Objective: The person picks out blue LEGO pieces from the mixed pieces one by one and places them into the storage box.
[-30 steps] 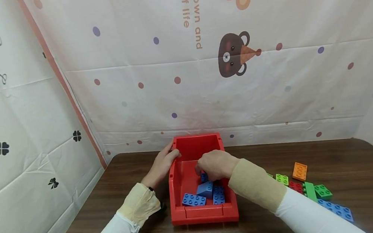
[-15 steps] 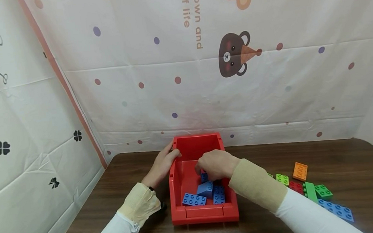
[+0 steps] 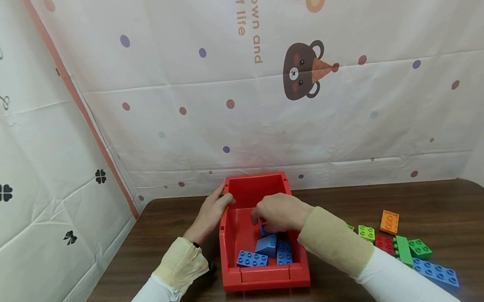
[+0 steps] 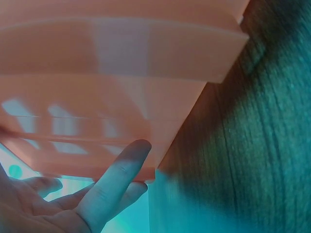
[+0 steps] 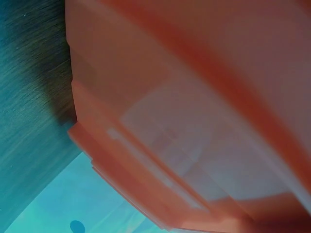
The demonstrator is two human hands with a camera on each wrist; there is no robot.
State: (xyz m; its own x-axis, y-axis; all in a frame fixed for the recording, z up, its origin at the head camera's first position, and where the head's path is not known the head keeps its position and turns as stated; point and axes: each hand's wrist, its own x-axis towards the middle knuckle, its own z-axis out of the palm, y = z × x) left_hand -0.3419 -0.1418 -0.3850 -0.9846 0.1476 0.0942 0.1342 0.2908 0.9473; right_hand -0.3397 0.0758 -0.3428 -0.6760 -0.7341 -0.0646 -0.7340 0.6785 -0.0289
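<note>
A red bin [image 3: 265,277] stands on the table in the head view, with several blue toy bricks in it. My left hand [image 3: 210,217] grips its left wall: the thumb lies over the rim, the other fingers run along the outside, as the left wrist view shows. My right hand [image 3: 280,213] reaches into the bin with bent fingers pointing down. Directly under those fingers lies one partly covered blue brick [image 3: 266,231]; the fingertips are hidden, so a hold on it cannot be confirmed. Nearer the front are a sloped blue brick [image 3: 266,246] and two studded ones, left [image 3: 251,258] and right [image 3: 284,252].
Right of the bin, loose bricks lie on the brown table [image 3: 338,287]: an orange one [image 3: 389,222], a lime one [image 3: 366,233], a red one [image 3: 384,243], green ones [image 3: 402,250] and a long blue one [image 3: 435,272]. A printed white curtain [image 3: 171,138] hangs behind.
My right hand has risen slightly and shifted a little left, its index finger lifting. More of the blue brick beneath it shows now. The left hand and bin stay put.
</note>
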